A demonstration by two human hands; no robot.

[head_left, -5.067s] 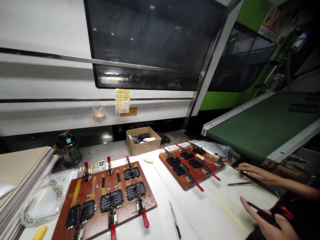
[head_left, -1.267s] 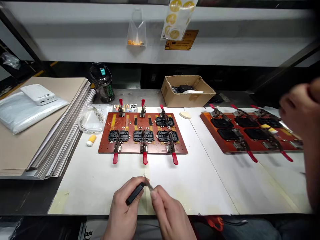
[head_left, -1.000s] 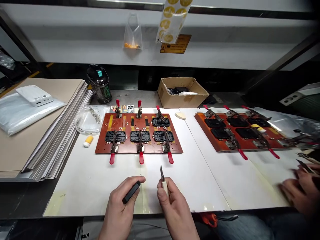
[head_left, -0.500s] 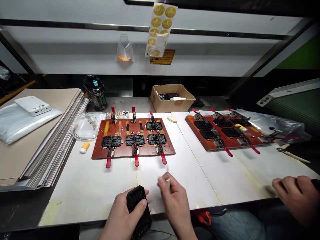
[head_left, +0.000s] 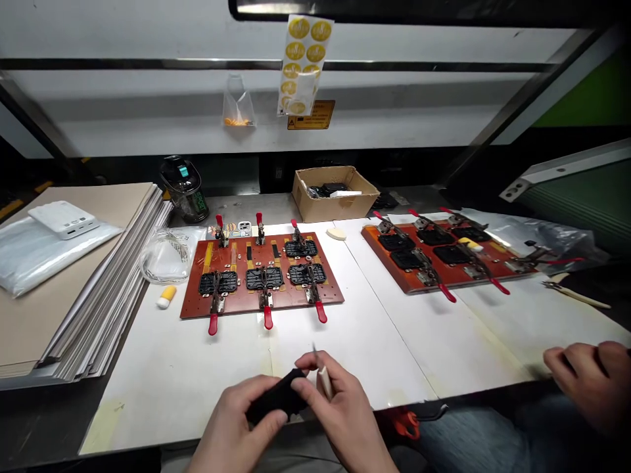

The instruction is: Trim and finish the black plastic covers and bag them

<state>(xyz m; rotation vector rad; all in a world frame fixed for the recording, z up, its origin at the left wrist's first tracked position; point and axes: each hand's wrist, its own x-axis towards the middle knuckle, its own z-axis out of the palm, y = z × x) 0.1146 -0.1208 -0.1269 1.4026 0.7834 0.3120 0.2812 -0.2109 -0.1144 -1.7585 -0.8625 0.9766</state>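
Note:
In my left hand point(head_left: 236, 420) is a black plastic part point(head_left: 273, 399), now turned edge-on above the front edge of the table. My right hand point(head_left: 340, 401) grips a slim pale-handled tool point(head_left: 324, 382) whose thin, blurred metal tip points up and away. The right thumb and fingers also touch the far end of the black part. Beyond my hands lies a reddish-brown fixture board point(head_left: 256, 303). Similar black parts point(head_left: 265, 278) sit on it under metal clamps with red handles point(head_left: 267, 317).
A second clamp board point(head_left: 409, 279) lies at right, near pliers point(head_left: 576, 294). A co-worker's hand point(head_left: 589, 381) rests at the right edge. Stacked cardboard sheets point(head_left: 98, 263), a yellow-and-white glue bottle point(head_left: 167, 297), a black jug point(head_left: 185, 190) and a cardboard box point(head_left: 335, 203) surround the boards.
My left hand has tilted the black part from upright to edge-on. My right hand has moved left with the tool, and its fingers now touch the part.

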